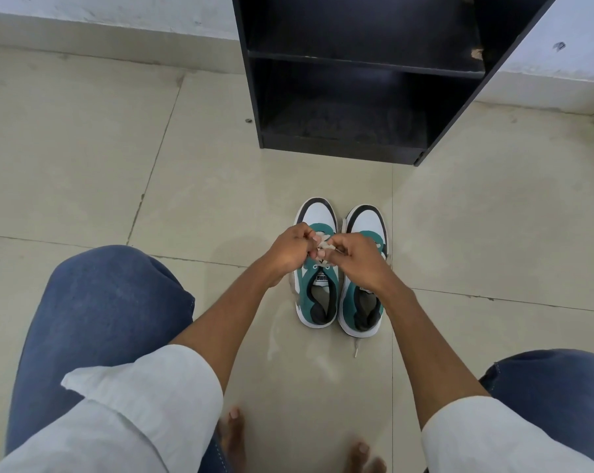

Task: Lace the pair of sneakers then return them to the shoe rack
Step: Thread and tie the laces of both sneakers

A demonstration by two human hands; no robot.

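Note:
Two white, teal and black sneakers stand side by side on the tiled floor, toes pointing away from me. Over the left sneaker, my left hand and my right hand meet above its lacing area, both pinching its off-white lace. The right sneaker sits partly under my right wrist. A loose lace end trails on the floor behind its heel. The black shoe rack stands just beyond the shoes, its shelves bare.
My knees in blue jeans frame the scene at lower left and lower right, with my bare toes at the bottom. A white wall base runs behind the rack. Beige tiles lie open on both sides.

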